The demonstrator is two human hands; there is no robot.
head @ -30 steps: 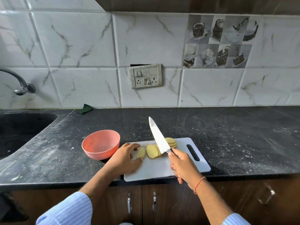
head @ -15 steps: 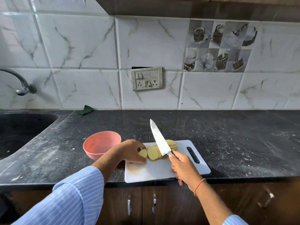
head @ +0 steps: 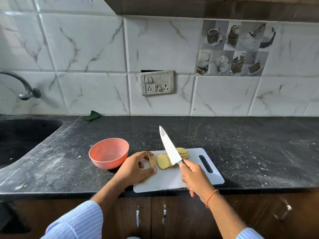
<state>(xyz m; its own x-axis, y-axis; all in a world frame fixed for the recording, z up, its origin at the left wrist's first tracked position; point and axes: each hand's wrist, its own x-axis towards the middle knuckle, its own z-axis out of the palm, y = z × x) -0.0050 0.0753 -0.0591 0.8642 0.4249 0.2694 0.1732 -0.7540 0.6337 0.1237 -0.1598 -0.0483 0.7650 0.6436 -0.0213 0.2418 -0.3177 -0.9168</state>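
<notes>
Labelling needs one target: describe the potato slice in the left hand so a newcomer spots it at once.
On the black counter lies a white cutting board, beside a pink bowl. At its left end, left of the knife, the left hand pinches one potato slice. It alone stands on edge; the other slices lie flat in overlapping piles.

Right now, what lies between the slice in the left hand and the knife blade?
Head view: a few overlapping yellow slices on the cutting board, between the pinched slice and the knife.
</notes>
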